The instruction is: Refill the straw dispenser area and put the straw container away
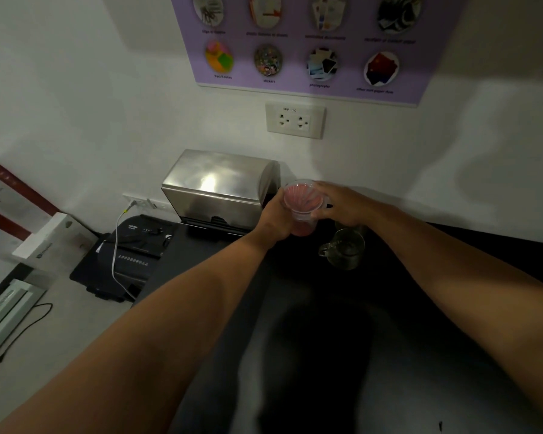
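A clear plastic straw container [302, 202] full of red straws is held upright above the dark counter [389, 339], just right of the stainless steel straw dispenser [220, 186]. My left hand [276, 219] wraps around its left side and base. My right hand [339, 203] grips its right side near the rim. The lower part of the container is hidden by my fingers.
A glass mug [344, 249] stands on the counter right below my right hand. A black paper shredder [129, 255] with a white cable sits left of the counter, with boxes [54, 239] and a binding machine [3, 314] further left. A wall socket [295, 120] and purple poster [301, 42] hang behind.
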`<act>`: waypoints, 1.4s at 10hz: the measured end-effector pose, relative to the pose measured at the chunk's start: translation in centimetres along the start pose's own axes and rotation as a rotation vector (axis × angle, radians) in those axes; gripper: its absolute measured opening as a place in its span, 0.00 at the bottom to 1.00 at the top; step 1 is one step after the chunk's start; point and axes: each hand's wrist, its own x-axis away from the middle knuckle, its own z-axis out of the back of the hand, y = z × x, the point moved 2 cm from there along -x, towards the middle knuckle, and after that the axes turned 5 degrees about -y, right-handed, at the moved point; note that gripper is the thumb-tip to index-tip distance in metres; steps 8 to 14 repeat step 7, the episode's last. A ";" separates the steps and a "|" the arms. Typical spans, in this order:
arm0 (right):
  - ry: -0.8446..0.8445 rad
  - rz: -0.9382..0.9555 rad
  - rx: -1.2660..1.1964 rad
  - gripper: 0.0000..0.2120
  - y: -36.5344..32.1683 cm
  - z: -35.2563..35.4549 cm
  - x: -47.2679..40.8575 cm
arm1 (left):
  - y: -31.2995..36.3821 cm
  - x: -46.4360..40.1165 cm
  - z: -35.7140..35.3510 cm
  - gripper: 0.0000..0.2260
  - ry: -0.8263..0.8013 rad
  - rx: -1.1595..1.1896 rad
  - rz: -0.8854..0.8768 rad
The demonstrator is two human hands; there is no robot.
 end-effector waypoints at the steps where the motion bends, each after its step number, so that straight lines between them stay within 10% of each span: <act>1: 0.014 -0.008 -0.010 0.33 0.2 -0.1 -0.1 | 0.0 -0.2 -0.1 0.17 -0.003 -0.009 -0.006; 14: 0.116 -0.079 -0.106 0.45 -1.0 -1.4 0.2 | -0.8 2.8 -0.2 0.15 -0.019 -0.074 -0.026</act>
